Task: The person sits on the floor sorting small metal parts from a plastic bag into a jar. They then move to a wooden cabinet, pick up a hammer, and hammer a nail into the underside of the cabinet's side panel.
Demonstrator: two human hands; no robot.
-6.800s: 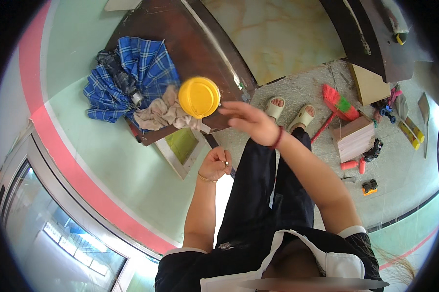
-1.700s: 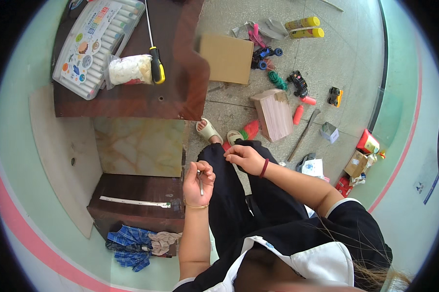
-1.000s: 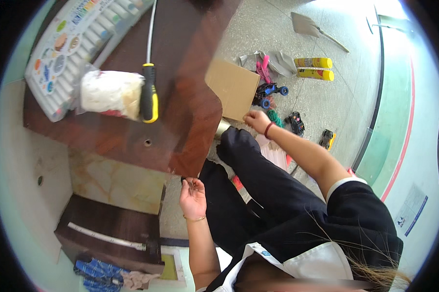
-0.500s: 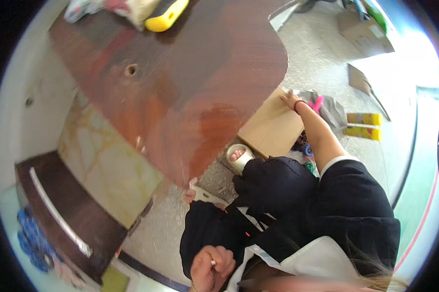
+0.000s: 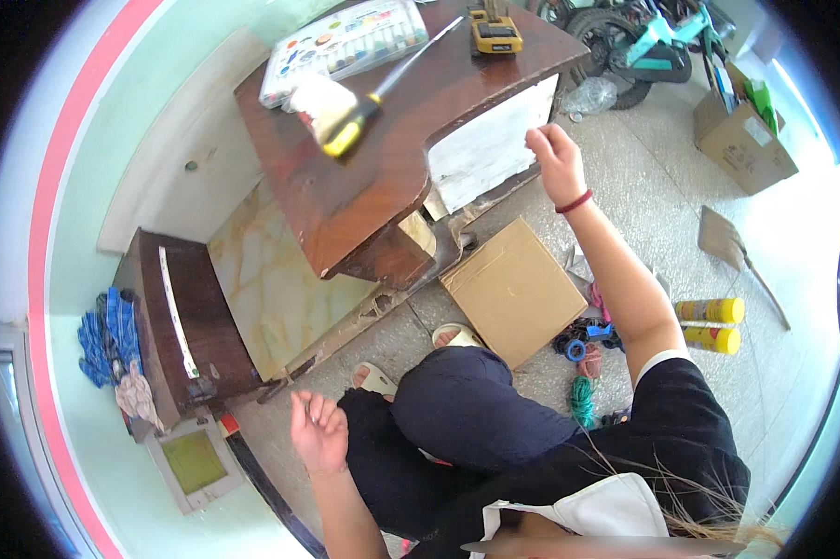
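Note:
My right hand (image 5: 560, 166) is raised in the air near the front panel of a brown wooden desk (image 5: 373, 219), its fingers curled in with nothing seen in them. Below it on the floor lies a closed cardboard box (image 5: 515, 291), just ahead of my knees. My left hand (image 5: 319, 433) is held up at the left of my legs, fingers loosely bent and apart, holding nothing. On the desk lie a long screwdriver (image 5: 353, 129) with a yellow and black handle, a white crumpled bag (image 5: 319, 101) and a clear case of colored pens (image 5: 345, 48).
A yellow power tool (image 5: 496, 35) stands at the desk's far edge. Right of the box lie a toy car (image 5: 576, 343) and green cord (image 5: 581, 402). Farther right are yellow cans (image 5: 711, 311), a shovel (image 5: 721, 239), an open carton (image 5: 746, 140) and a turquoise bicycle (image 5: 657, 42).
My right hand has come off the cardboard box and risen toward the desk panel. My left hand has moved up and left from my lap, its fist loosened. The view has shifted, showing more of the desk.

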